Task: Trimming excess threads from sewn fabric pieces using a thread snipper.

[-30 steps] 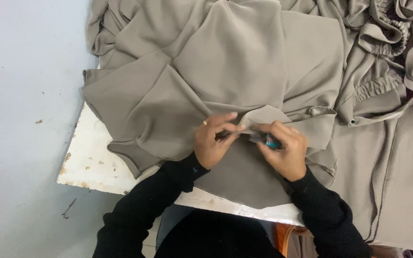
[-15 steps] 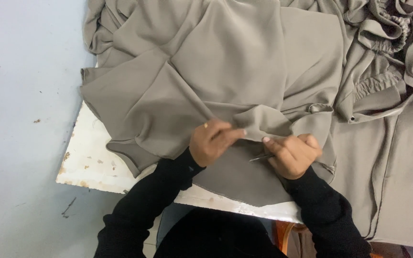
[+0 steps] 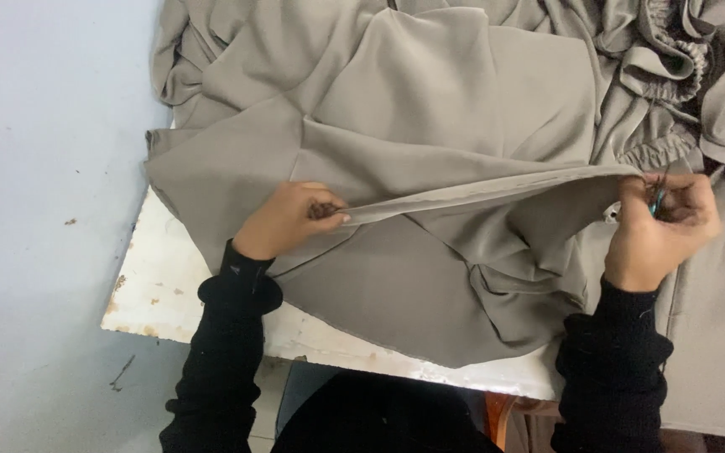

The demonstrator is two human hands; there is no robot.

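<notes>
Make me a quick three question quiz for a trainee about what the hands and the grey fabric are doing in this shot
1. True or false: the left hand and the right hand hold one seam edge of the grey fabric stretched between them.
2. What else sits in the right hand? A) a small teal-handled tool B) a tape measure C) a red pen
3. Fill in: the fabric lies on a worn ______ table.

Key
1. True: the edge runs taut from one pinch to the other.
2. A, though most of the small teal-handled tool is hidden by the fingers.
3. White, with chipped, rusty edges.
</notes>
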